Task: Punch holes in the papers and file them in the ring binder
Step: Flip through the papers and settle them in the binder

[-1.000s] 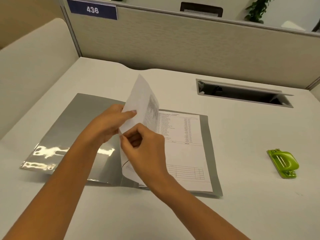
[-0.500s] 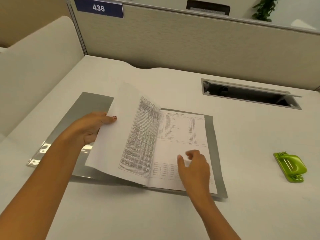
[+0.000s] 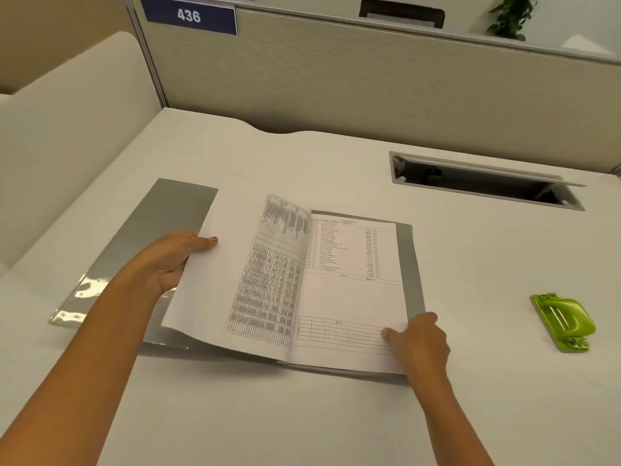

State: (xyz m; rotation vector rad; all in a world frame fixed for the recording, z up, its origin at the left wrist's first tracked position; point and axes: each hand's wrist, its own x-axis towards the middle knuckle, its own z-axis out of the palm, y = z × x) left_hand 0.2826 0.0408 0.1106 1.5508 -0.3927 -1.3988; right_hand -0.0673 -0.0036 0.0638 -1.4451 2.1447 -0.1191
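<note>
Papers (image 3: 349, 290) lying in the open grey binder (image 3: 174, 213) on the surface (image 3: 336, 415), top sheet (image 3: 228, 274) being lifted over to the left.
The left hand (image 3: 174, 260) is holding that sheet's free edge, grip clamped with the thumb on top. The right hand (image 3: 420, 341) is resting on the lower right corner of the page beneath; whether its grip is pinching or only pressing, I cannot tell. The green hole punch (image 3: 561, 322) is sitting well apart at right. Advisable: keep the corner pinned and let the sheet arc loosely, so nothing is creasing or sliding.
</note>
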